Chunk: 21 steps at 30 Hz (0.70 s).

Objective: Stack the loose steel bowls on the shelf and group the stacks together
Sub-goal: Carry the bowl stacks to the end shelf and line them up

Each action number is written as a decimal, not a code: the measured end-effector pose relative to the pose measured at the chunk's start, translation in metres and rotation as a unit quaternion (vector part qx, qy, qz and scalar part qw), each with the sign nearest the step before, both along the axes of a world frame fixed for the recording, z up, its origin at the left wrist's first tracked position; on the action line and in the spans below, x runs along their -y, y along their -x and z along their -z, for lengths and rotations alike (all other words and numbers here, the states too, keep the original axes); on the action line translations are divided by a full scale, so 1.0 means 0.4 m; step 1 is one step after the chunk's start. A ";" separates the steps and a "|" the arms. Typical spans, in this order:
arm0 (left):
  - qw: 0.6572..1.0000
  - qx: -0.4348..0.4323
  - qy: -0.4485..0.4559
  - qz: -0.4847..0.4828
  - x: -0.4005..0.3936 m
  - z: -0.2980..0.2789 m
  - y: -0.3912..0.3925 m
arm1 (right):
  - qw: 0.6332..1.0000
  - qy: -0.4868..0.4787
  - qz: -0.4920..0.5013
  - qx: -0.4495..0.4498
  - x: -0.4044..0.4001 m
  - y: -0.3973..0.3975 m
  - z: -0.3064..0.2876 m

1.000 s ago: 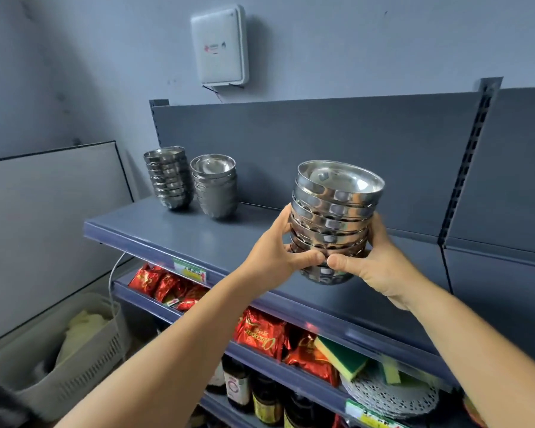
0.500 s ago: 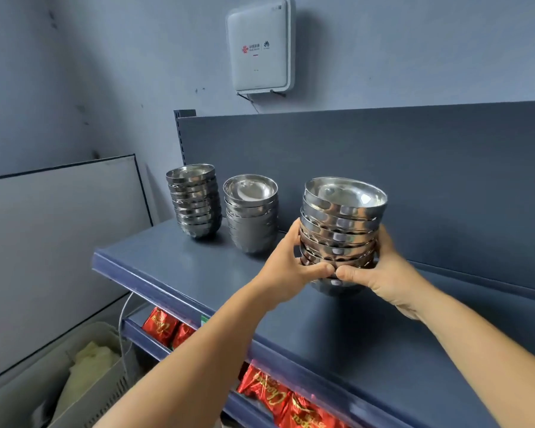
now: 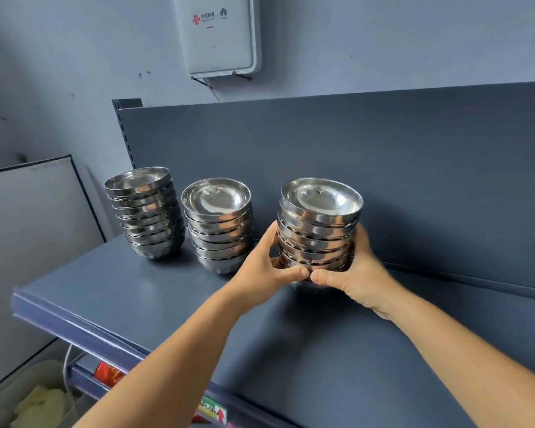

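Observation:
A stack of several steel bowls is gripped between both hands low on the dark blue top shelf, near the back panel. My left hand clasps its left side and my right hand its right side, thumbs nearly touching in front of the base. I cannot tell whether the stack's base touches the shelf. Two more bowl stacks stand to the left: a middle stack close beside my left hand and a far-left stack near the shelf's end.
The shelf's back panel rises right behind the stacks. A white wall box hangs above. Below the shelf's front edge are red packets and a pale basket at the lower left. To the right, the shelf top is bare.
Both hands have carried the stack leftward and down toward the shelf, closer to the two standing stacks. The view has moved nearer and left.

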State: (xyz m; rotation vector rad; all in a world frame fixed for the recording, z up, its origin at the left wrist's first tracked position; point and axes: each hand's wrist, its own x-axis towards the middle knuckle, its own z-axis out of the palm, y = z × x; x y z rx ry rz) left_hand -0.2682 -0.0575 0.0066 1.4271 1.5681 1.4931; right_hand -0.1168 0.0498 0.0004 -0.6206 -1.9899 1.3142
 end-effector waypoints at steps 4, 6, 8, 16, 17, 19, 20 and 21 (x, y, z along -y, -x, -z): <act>1.000 -0.007 0.002 0.019 -0.010 0.008 0.008 | 1.000 0.004 0.008 0.010 0.006 -0.009 -0.004; 0.999 -0.022 -0.001 0.034 -0.011 0.002 0.008 | 1.000 0.005 0.017 0.015 0.013 -0.013 -0.010; 0.998 -0.022 -0.020 0.056 -0.010 -0.012 0.010 | 0.999 0.002 0.036 0.013 0.025 -0.018 -0.020; 0.994 -0.024 -0.083 0.071 -0.011 -0.066 0.018 | 0.991 -0.020 0.126 -0.037 0.059 0.003 -0.088; 0.994 -0.022 -0.082 0.072 -0.011 -0.063 0.021 | 0.991 -0.022 0.130 -0.032 0.061 0.007 -0.090; 0.994 -0.017 -0.081 0.073 -0.011 -0.059 0.027 | 0.990 -0.025 0.134 -0.026 0.065 0.011 -0.093; 0.994 -0.016 -0.081 0.074 -0.011 -0.059 0.029 | 0.990 -0.025 0.136 -0.024 0.066 0.013 -0.094; 0.994 -0.020 -0.078 0.075 -0.012 -0.060 0.031 | 0.990 -0.025 0.140 -0.023 0.067 0.014 -0.094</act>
